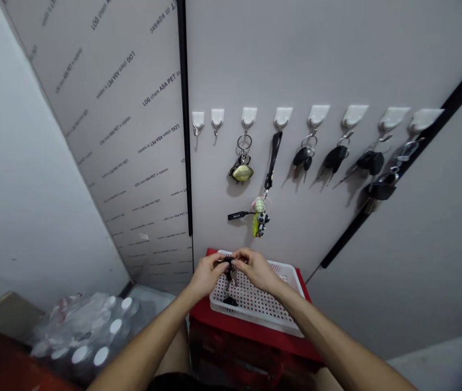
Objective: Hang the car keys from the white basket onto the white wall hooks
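Observation:
Over the white perforated basket (273,320), my left hand (207,276) and my right hand (258,270) meet with fingertips pinched on a small dark bunch of keys (229,276). My fingers cover much of it. Below it, at the basket's left end, shows a black piece (229,301); whether it hangs from the bunch or lies in the basket I cannot tell. On the wall above hang a key ring with a gold tag (242,173), a black strap (273,157) with colourful charms (259,217), and several black car keys (335,157).
White adhesive hooks (283,117) run in a row along the grey wall panel. Under the basket is a red stand (247,332). Plastic-wrapped bottles (88,331) stand at the lower left. A black trim strip (185,119) runs down the wall.

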A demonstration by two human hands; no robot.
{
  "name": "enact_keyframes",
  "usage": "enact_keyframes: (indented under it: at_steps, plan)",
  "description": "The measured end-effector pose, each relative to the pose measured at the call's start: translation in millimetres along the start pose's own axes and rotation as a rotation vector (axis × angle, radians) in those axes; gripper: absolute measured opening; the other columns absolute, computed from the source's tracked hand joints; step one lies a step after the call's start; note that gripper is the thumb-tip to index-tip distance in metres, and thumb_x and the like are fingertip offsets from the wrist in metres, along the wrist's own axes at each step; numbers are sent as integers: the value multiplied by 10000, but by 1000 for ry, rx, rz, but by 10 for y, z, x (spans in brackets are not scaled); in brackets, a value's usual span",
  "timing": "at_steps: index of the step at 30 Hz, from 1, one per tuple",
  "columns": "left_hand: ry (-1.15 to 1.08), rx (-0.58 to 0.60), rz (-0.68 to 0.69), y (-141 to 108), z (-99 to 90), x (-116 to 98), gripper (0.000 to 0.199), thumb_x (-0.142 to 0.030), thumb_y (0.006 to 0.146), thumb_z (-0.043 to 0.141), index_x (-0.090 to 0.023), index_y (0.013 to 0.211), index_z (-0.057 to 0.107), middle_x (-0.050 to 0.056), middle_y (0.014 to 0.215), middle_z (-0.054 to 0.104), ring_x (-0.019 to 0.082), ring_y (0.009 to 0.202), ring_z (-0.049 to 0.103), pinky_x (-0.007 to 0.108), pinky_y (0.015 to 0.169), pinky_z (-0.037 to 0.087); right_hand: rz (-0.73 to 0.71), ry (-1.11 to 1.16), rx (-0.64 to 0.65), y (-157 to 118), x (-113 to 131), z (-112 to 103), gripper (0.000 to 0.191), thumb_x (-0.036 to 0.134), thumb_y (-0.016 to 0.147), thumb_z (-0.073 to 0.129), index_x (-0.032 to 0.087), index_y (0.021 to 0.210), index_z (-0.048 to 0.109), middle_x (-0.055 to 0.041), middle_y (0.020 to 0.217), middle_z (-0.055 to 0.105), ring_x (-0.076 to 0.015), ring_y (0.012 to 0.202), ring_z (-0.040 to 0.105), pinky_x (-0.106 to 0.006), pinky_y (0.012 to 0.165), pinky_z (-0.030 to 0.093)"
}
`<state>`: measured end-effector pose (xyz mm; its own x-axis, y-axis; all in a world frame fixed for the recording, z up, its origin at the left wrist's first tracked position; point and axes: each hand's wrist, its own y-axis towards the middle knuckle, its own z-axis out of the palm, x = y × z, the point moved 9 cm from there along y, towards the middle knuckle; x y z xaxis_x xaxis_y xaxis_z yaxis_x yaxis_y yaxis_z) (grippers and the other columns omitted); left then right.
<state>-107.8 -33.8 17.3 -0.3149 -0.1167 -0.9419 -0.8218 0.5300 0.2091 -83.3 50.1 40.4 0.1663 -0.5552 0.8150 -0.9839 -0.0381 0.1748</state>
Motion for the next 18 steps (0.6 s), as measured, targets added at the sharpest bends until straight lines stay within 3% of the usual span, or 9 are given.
enact_keyframes:
  at_steps: [4, 7, 14, 18]
  plan:
    - [-296, -23, -101, 66, -103, 36, 137, -220, 625, 455, -125, 711, 505, -21, 597, 527, 73, 539, 473, 217, 586, 389, 18, 275, 120, 24, 99, 79, 169, 222, 646, 432, 136, 779, 490, -2, 693, 536, -99, 688, 481, -236, 667, 358]
    - [-361, -23, -112, 66, -161, -19, 139, -217, 603, 486, -126, 707, 500, -21, 608, 524, 69, 547, 466, 217, 600, 383, 92, 374, 152, 22, 105, 126, 158, 229, 613, 473, 134, 740, 471, 26, 615, 502, -80, 594, 461, -216, 587, 353]
    - [-190, 46, 82, 25, -303, -431, 107, -79, 562, 460, -128, 632, 524, 10, 708, 511, 101, 699, 473, 227, 697, 353, 130, 288, 118, 82, 240, 67, 49, 166, 580, 479, 133, 579, 443, 73, 451, 365, -32, 409, 296, -172, 411, 223]
    - [-64, 25, 204, -21, -516, -630, 194, 24, 508, 377, -125, 518, 501, 32, 838, 492, 121, 842, 452, 227, 780, 306, 97, 248, 76, 157, 403, -86, 44, 175, 589, 460, 137, 578, 441, 63, 445, 381, -41, 395, 318, -181, 402, 235]
